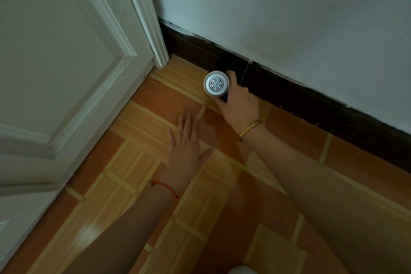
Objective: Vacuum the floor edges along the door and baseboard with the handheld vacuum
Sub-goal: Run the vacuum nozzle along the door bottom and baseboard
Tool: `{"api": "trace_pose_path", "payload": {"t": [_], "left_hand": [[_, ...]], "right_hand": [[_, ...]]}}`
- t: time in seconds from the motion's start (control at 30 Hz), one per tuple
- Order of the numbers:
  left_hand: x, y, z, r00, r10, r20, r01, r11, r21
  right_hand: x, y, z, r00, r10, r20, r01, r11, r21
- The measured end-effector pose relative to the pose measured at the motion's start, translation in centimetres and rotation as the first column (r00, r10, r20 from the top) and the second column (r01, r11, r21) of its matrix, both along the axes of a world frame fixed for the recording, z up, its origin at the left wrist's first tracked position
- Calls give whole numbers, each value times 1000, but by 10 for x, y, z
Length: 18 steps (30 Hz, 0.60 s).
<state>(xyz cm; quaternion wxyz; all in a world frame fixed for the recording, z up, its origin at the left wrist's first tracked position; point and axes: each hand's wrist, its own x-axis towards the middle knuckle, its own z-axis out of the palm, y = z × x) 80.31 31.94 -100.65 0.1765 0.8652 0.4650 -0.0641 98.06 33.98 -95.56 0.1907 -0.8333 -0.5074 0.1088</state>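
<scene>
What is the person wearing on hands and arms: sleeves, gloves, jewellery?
No gloves or sleeves in view; both forearms are bare. The left hand has a thin red cord bracelet at the wrist. The right hand has a narrow gold-coloured bangle at the wrist, with small dark markings too small to read.

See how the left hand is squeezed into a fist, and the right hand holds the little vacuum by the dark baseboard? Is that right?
Not quite. The head view shows the left hand spread flat with straight fingers, not a fist. The rest is right: the right hand holds the little vacuum by the dark baseboard.
</scene>
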Motion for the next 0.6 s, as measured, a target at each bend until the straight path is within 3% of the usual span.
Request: {"api": "trace_pose_path", "payload": {"t": [0.6], "left_hand": [[46,-47,8,985,-175,4,175,984,25]], "right_hand": [[61,-139,11,963,-268,-5,268,962,-49]]}}
